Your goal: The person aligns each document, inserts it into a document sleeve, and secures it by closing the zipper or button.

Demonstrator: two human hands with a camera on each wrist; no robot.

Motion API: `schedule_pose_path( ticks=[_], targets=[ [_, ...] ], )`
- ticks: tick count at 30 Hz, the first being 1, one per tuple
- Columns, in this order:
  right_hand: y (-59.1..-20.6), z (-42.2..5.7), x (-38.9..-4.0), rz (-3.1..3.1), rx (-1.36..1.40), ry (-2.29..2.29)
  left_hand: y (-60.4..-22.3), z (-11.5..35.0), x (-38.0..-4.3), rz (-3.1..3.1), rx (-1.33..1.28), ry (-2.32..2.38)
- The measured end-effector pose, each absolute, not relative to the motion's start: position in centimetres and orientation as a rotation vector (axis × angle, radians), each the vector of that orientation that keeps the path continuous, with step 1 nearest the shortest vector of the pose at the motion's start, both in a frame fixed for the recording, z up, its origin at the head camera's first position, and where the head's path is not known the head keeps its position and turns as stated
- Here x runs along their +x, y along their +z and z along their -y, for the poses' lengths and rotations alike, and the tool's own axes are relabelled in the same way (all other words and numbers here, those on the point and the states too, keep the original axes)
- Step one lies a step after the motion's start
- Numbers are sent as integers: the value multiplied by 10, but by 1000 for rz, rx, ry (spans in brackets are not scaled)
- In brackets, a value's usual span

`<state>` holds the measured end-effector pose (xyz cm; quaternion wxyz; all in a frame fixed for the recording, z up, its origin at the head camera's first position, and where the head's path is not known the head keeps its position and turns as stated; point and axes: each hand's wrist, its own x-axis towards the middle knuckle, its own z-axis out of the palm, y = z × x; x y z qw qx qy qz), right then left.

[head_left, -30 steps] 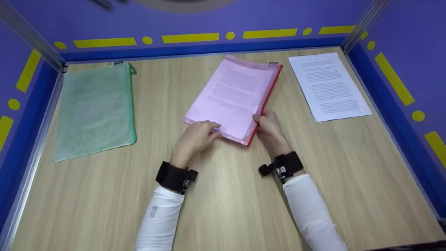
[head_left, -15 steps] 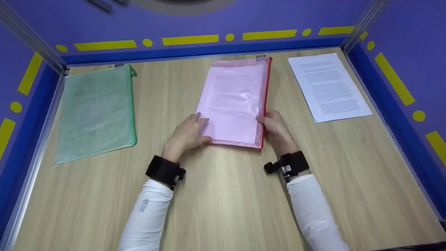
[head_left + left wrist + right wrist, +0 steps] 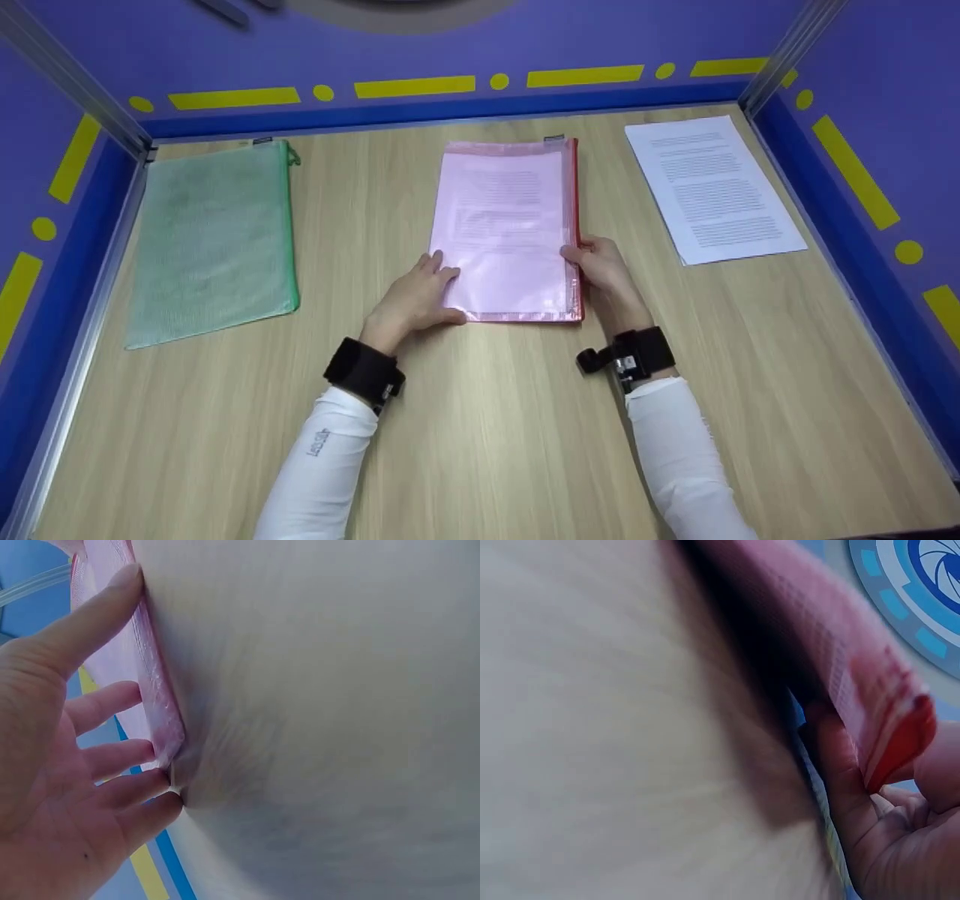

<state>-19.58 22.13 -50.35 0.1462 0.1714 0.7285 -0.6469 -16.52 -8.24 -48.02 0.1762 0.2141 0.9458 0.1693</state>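
A pink zip folder [image 3: 499, 240] with a red zipper edge lies nearly square in the middle of the table, printed paper showing through it. My left hand [image 3: 412, 300] touches its lower left corner with fingers spread, the thumb at the bottom edge. In the left wrist view, those fingers [image 3: 120, 757] are mostly straight against the folder's edge. My right hand [image 3: 609, 274] pinches the red right edge, thumb on top. The right wrist view shows the folder's red end [image 3: 907, 739] between thumb and fingers, that edge raised off the table.
A green mesh zip folder [image 3: 214, 240] lies at the left of the wooden table [image 3: 480, 435]. White printed sheets [image 3: 716, 187] lie at the back right. Purple and blue walls [image 3: 420, 52] with yellow marks enclose the back and sides.
The pink folder has turned counterclockwise from a slant to nearly square. My left hand has shifted from its bottom edge to the lower left corner; my right hand kept its pinch, moving slightly right.
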Motion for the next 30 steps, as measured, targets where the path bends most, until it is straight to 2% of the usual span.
schedule_pose_path(
  ticks=[12,20,26,30],
  targets=[
    [-492,-240,-190,-2359,428,-1770,-481,52,-166,-2687,571,366],
    [-477,-242,-180,-2732,108,-1214,-478,41,-166,-2741,580,294],
    [-472,-232,-167,-2806,-192,-850,-480,34,-165,-2761,557,294],
    [-475,-229,-158,-2785,-299,-677,-479,29,-164,-2758,549,321]
  ],
)
